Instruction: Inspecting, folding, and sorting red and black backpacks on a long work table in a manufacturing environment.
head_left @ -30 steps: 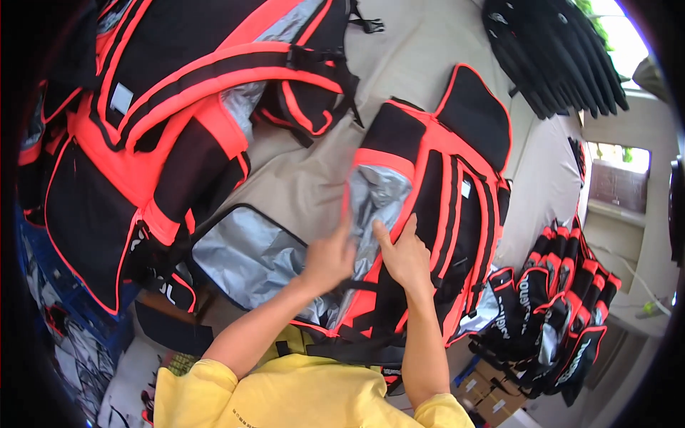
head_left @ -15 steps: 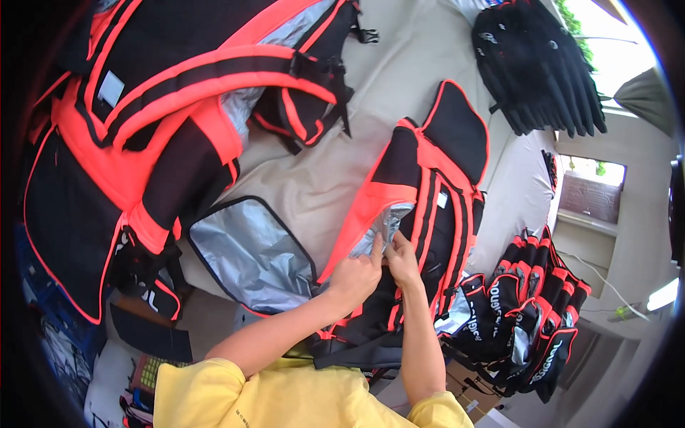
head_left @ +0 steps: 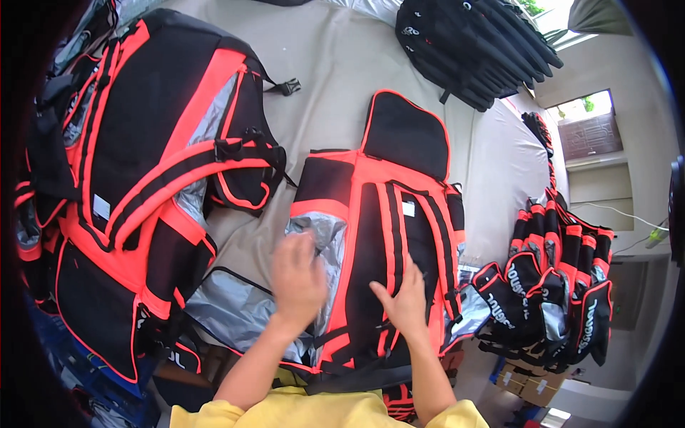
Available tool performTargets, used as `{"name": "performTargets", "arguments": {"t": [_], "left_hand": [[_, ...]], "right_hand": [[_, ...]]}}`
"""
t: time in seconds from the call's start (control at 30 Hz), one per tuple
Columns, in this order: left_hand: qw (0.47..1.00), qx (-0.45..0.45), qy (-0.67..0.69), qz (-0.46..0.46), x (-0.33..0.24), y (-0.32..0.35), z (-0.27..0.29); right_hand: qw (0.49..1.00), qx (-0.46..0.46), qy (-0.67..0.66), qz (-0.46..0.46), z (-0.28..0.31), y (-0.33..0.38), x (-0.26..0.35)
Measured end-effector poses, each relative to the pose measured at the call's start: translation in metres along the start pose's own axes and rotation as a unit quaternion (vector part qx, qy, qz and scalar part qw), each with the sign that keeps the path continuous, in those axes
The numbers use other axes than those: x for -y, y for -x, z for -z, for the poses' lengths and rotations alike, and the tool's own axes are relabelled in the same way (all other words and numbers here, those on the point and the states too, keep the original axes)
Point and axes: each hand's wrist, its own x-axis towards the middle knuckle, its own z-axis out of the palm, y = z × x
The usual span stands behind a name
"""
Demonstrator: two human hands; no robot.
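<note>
A black backpack with coral-orange trim (head_left: 365, 285) lies in front of me, its straps facing up and a black flap (head_left: 408, 134) stretched out at the far end. Along its left side the silver lining (head_left: 330, 246) shows. Over that lining is my left hand (head_left: 301, 282), somewhat blurred, fingers extended and holding nothing visible. My right hand (head_left: 407, 303) is on or just above the back panel and shoulder straps, thumb and fingers spread. A silver-lined panel (head_left: 239, 303) spreads out to the left of the bag, partly behind my left forearm.
To the left, a pile of similar black and coral-orange backpacks (head_left: 171, 107) covers the beige cloth-covered table (head_left: 314, 85). Black bags (head_left: 467, 50) are stacked at the far right. More finished-looking bags (head_left: 556, 285) stand grouped at the right, above cardboard boxes (head_left: 531, 385).
My hands were together at the silver lining, fingers pinched; they have come apart, the right moving onto the straps. The backpack now lies straighter and flatter. My view has shifted.
</note>
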Motion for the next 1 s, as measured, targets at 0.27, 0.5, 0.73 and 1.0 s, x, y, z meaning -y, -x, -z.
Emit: {"name": "performTargets", "arguments": {"t": [0.27,0.5,0.73,1.0], "left_hand": [[0.988,0.047,-0.127,-0.080,0.052,-0.045,-0.101],[0.974,0.071,-0.197,-0.090,0.066,-0.038,-0.123],[0.968,0.110,-0.214,-0.076,0.059,-0.043,-0.120],[0.967,0.118,-0.213,-0.073,0.058,-0.045,-0.119]], "right_hand": [[0.995,-0.024,-0.066,-0.075,-0.058,0.038,-0.019],[0.986,0.153,-0.039,-0.048,0.002,-0.027,-0.022],[0.991,-0.114,0.009,-0.073,-0.020,-0.239,-0.173],[0.960,0.049,0.270,-0.055,-0.052,-0.305,-0.158]]}}
